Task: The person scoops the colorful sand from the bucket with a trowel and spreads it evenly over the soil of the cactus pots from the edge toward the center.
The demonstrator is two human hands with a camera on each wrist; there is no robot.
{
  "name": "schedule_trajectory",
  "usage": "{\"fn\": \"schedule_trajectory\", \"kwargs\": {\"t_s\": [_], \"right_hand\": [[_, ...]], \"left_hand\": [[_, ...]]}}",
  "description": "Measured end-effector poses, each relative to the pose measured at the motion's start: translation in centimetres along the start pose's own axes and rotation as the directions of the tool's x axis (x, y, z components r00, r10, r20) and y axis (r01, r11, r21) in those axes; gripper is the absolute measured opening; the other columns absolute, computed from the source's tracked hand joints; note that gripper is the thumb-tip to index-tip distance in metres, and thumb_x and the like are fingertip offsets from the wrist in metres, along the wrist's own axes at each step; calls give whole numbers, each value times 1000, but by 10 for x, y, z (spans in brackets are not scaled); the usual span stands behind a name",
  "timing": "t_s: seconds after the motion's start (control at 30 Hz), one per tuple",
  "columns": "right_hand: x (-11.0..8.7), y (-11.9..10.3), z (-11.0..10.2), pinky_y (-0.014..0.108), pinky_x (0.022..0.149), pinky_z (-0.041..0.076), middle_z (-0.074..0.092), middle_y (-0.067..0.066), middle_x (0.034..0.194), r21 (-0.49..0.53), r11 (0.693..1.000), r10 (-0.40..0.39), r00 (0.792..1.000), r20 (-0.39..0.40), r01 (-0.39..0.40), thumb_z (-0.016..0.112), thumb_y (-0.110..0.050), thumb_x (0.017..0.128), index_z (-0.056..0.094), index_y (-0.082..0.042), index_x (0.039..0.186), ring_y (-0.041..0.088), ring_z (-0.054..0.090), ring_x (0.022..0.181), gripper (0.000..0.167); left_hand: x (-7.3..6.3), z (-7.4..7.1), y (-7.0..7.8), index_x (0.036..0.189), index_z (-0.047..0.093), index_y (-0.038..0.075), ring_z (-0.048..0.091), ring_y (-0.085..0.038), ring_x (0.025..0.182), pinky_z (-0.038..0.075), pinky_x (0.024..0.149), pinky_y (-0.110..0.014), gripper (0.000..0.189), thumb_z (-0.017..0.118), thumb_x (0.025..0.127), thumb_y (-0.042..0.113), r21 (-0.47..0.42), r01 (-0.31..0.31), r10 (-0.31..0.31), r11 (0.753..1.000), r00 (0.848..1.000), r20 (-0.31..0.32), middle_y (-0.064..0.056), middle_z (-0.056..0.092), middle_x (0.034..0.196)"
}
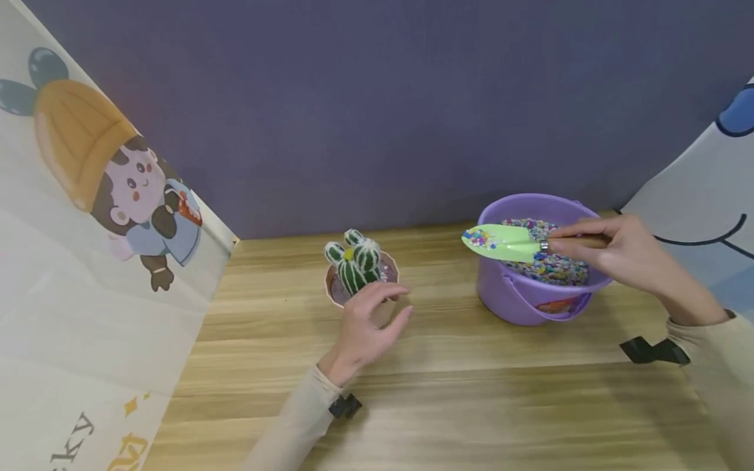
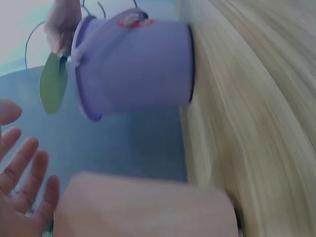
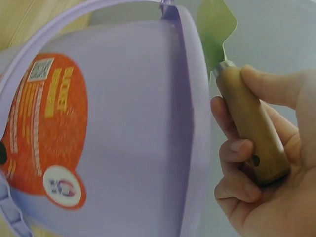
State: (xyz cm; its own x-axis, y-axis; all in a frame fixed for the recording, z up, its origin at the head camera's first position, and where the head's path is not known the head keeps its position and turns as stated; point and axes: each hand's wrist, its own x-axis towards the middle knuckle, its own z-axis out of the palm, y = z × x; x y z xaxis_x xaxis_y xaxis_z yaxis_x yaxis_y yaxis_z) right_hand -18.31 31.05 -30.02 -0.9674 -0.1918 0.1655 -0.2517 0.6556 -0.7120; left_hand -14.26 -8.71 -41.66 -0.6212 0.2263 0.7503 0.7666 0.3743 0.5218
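Observation:
My right hand (image 1: 626,254) grips the wooden handle (image 3: 252,126) of a small trowel with a light green blade (image 1: 511,246). Colourful beads (image 1: 480,238) lie on the blade near its tip. The trowel is held over a purple bucket (image 1: 512,301), which is filled well up with mixed coloured beads (image 1: 556,268). My left hand (image 1: 366,330) holds nothing, its fingers spread and slightly bent beside a potted cactus (image 1: 359,265). That plant is green with white stripes and a yellow spot, and its pot (image 2: 143,207) is pale pink. The hand partly hides the pot's front.
Everything stands on a wood-grain table (image 1: 448,418). A dark blue-grey wall panel (image 1: 412,118) rises behind it. White printed sheets flank both sides, the left one with a cartoon figure (image 1: 138,183). The bucket's handle (image 1: 544,313) hangs down at its front.

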Motion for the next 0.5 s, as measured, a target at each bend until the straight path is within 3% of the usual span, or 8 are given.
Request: {"fn": "schedule_trajectory", "kwargs": {"t_s": [0.17, 0.33, 0.5], "right_hand": [[7, -7, 7, 9, 74, 56, 78, -25, 98, -3, 999, -32, 999, 21, 32, 81, -14, 95, 82, -6, 115, -8, 73, 90, 21], [15, -14, 18, 13, 71, 58, 79, -23, 96, -10, 1000, -22, 998, 51, 23, 82, -18, 95, 83, -8, 114, -7, 74, 87, 21], [29, -19, 30, 13, 75, 59, 84, -2, 107, -2, 999, -32, 993, 113, 32, 82, -24, 96, 83, -9, 116, -9, 74, 90, 25]], "left_hand": [[-6, -22, -7, 102, 76, 3, 73, -23, 89, 62, 80, -26, 16, 78, 87, -2, -59, 11, -17, 998, 994, -107, -10, 77, 97], [-13, -40, -18, 100, 76, 2, 69, -15, 82, 61, 73, -26, 14, 77, 87, -4, -73, 73, -83, 995, 985, -148, -12, 76, 92], [-22, -53, -38, 100, 77, 3, 67, -11, 84, 59, 78, -23, 15, 77, 88, -6, -27, 149, -151, 988, 970, -192, -12, 77, 94]]}}
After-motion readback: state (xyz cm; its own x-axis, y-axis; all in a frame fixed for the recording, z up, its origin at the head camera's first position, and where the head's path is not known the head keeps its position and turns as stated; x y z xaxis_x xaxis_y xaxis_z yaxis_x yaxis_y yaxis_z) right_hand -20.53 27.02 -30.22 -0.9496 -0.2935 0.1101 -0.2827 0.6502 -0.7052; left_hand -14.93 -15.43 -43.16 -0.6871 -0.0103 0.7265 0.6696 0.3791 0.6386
